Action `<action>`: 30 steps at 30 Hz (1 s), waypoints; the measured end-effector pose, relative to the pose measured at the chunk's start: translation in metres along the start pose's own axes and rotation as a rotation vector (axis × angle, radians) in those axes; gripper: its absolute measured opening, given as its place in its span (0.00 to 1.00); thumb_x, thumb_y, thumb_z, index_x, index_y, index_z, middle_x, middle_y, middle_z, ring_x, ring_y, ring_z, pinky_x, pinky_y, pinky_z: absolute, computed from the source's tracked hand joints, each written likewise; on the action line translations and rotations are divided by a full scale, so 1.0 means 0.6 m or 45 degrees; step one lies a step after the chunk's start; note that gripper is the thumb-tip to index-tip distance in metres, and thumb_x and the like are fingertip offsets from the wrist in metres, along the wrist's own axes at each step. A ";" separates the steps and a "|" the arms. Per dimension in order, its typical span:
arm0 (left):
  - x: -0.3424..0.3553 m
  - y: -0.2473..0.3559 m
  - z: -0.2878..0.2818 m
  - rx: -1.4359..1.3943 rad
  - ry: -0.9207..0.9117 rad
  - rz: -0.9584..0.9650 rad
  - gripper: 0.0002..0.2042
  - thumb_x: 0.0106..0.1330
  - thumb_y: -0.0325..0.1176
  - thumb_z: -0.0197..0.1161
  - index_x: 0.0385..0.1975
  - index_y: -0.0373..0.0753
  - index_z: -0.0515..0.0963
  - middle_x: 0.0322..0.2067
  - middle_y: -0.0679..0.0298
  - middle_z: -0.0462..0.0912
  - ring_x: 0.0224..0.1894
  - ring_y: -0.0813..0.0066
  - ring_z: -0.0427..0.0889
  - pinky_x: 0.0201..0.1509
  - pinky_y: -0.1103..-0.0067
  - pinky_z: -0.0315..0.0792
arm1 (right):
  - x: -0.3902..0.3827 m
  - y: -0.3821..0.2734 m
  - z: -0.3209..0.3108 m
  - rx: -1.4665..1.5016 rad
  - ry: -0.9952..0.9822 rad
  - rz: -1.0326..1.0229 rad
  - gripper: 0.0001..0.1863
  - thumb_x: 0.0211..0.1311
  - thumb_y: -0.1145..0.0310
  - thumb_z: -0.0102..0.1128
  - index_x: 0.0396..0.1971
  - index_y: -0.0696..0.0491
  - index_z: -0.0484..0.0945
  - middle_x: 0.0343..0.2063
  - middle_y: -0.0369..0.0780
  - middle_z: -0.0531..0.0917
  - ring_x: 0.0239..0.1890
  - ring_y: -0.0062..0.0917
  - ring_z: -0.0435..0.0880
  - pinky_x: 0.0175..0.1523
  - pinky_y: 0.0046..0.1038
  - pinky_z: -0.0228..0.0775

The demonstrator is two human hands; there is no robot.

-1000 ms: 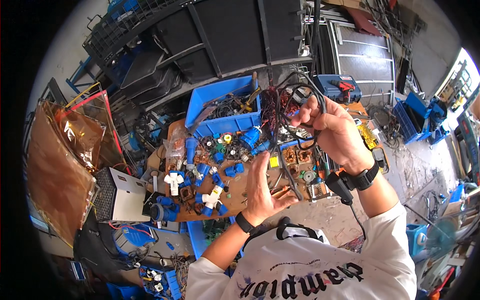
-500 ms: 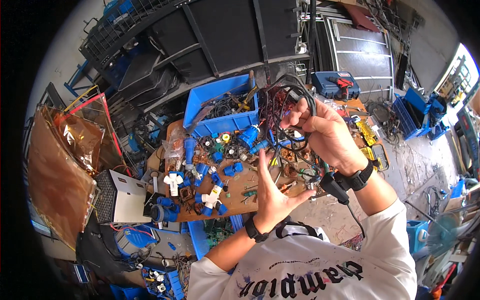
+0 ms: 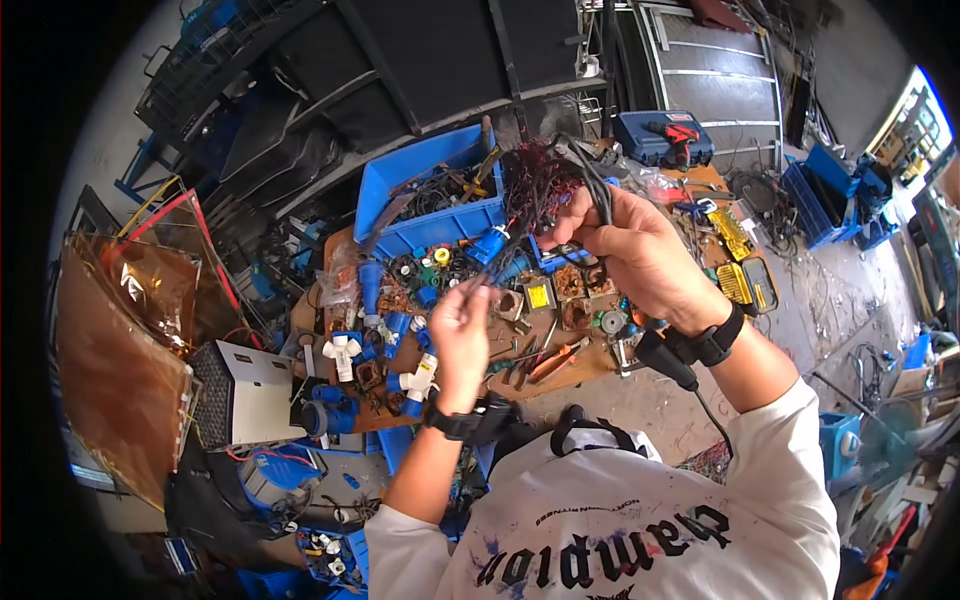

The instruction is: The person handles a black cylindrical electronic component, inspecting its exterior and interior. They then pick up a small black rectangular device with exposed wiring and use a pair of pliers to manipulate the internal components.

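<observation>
My right hand [image 3: 635,255] is raised over the wooden bench [image 3: 560,375] and grips a tangled bundle of black and red wires [image 3: 545,185]. My left hand [image 3: 462,330] is lifted just below and to the left of it, fingers together, pinching a thin strand that runs up toward the bundle. A black band sits on each wrist. Under the hands lie blue plugs and sockets [image 3: 385,330], white pipe fittings [image 3: 345,352] and small copper-wound parts [image 3: 572,285].
A blue bin [image 3: 420,200] full of cables stands at the back of the bench. A blue tool case [image 3: 660,140] with a drill lies behind right. A white metal box [image 3: 245,395] stands at left beside an orange-brown sheet [image 3: 120,360]. Blue crates [image 3: 825,190] stand at right.
My left hand has risen from the bench and closed its fingers on a strand below the bundle. My right hand has shifted the wire bundle slightly left and higher.
</observation>
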State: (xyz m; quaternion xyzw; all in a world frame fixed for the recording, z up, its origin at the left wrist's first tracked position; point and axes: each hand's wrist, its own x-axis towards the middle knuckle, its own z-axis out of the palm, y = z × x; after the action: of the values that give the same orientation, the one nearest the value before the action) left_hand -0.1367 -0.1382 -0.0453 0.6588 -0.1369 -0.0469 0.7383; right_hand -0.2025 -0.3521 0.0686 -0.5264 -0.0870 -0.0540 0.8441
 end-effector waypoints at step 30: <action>-0.062 -0.011 -0.025 0.621 -0.073 0.458 0.30 0.63 0.26 0.61 0.64 0.28 0.57 0.59 0.47 0.70 0.62 0.50 0.68 0.66 0.65 0.62 | 0.004 0.251 0.042 0.178 0.324 0.575 0.08 0.67 0.71 0.57 0.43 0.57 0.74 0.36 0.38 0.80 0.36 0.21 0.79 0.42 0.23 0.72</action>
State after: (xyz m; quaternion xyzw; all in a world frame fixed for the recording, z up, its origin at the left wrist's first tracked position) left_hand -0.1675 -0.1156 -0.0586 0.7802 -0.2793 0.1003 0.5507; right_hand -0.1750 -0.2634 -0.0522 -0.4618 0.1358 0.0760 0.8732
